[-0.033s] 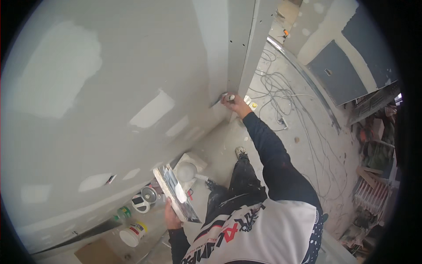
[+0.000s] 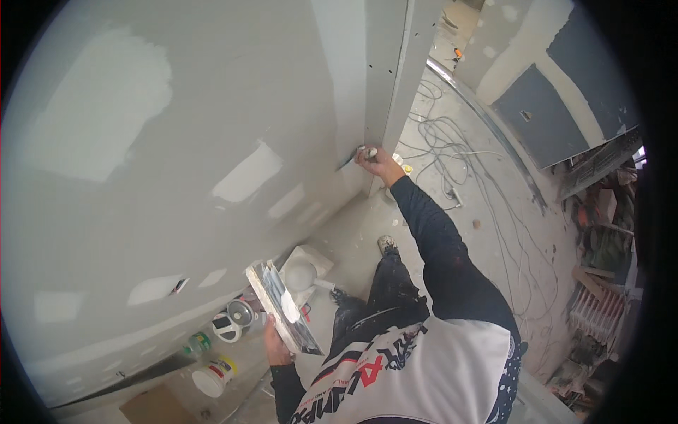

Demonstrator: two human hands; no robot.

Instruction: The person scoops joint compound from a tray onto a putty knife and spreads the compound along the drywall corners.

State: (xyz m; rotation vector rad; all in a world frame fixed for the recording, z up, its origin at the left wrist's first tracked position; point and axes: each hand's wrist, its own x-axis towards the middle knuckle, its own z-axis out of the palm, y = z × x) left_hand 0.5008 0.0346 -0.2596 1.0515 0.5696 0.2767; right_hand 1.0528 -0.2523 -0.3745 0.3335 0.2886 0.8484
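Near the lower end of the grey plasterboard wall (image 2: 233,106), my right hand (image 2: 378,162) is closed around the handle of a putty knife (image 2: 347,161). Its thin blade meets the wall close to the corner strip, and the fingers cover most of the handle. Low in front of my body, my left hand (image 2: 277,339) grips the edge of a plasterer's hawk (image 2: 274,300), which has a plaster-crusted rim and a smeared, metallic-looking face. A lump of white plaster (image 2: 290,309) sits on the hawk. Pale filled patches (image 2: 247,169) mark the wall.
Below the wall are a white bucket (image 2: 212,378), a green bottle (image 2: 198,342) and a round-topped can (image 2: 240,311). A white lamp-like object (image 2: 302,272) stands near my feet. Tangled cables (image 2: 452,152) cross the floor at right, beside a curved metal track (image 2: 487,120) and piled clutter (image 2: 600,283).
The wall marks sit slightly further right in the picture, a small shift of view. Both hands keep their hold, and the knife stays at the wall.
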